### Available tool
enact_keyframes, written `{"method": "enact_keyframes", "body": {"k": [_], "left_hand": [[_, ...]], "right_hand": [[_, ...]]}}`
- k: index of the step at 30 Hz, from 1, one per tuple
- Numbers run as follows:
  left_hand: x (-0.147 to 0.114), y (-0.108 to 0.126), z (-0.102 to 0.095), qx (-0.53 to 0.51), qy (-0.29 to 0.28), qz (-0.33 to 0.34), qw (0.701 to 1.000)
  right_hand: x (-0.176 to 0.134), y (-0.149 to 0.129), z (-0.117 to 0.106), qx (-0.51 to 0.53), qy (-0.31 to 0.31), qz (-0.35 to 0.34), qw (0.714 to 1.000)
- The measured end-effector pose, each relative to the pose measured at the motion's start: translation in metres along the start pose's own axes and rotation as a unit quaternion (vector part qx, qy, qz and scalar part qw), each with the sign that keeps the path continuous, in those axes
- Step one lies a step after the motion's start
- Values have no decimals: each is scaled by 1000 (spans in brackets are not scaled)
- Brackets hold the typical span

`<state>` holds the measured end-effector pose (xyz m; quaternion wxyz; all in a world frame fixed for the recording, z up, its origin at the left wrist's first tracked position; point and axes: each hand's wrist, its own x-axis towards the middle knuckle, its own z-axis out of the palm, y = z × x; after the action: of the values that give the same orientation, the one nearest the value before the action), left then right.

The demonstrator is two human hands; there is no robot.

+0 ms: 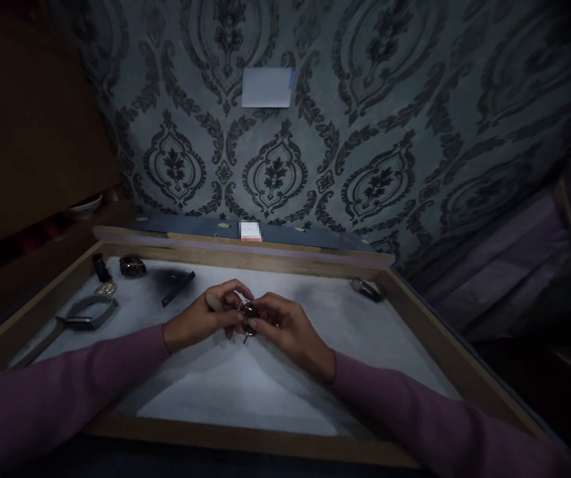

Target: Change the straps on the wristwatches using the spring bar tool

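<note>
Sunglasses: dark-lensed sunglasses [250,310] are up above the middle of the wooden-rimmed tray [245,435], probably raised so that both hands can reach the thin frame.
Left hand: the left hand [190,322] pinches the sunglasses at one side with its fingertips, likely to steady them; a pale rounded piece [214,302], its kind unclear, is tucked against the same hand.
Right hand: the right hand [295,332] grips the other side between thumb and fingers, a light hold that suits small parts.
Watch corner: a black-strapped watch [100,267] and a dark glossy item [133,267] lie in the tray's far left corner, perhaps set there to leave its middle free.
Left side: a grey looped band [91,313] lies near the tray's left wall; a dark flat strip [178,289] lies farther in.
Right corner: a dark looped item [366,290], hard to identify, sits inside the tray's far right corner.
</note>
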<state>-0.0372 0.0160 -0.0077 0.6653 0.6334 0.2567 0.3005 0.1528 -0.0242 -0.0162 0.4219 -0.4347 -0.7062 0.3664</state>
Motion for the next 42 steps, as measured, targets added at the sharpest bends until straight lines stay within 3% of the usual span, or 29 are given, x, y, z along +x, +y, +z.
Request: {"method": "enact_keyframes", "body": {"k": [11,16,34,42], "left_hand": [[-1,9,1,21,-4,9,1000],[0,7,-2,17,7,7,1000],[-1,13,-1,30,28,-33,999],[-2,14,2,38,34,-34,998]], "right_hand": [[1,2,2,32,-14,47,998],[-1,-1,1,-17,-22,38,999],[-6,-6,1,46,-23,41,998],[-3,-9,1,14,-32,29,999]]}}
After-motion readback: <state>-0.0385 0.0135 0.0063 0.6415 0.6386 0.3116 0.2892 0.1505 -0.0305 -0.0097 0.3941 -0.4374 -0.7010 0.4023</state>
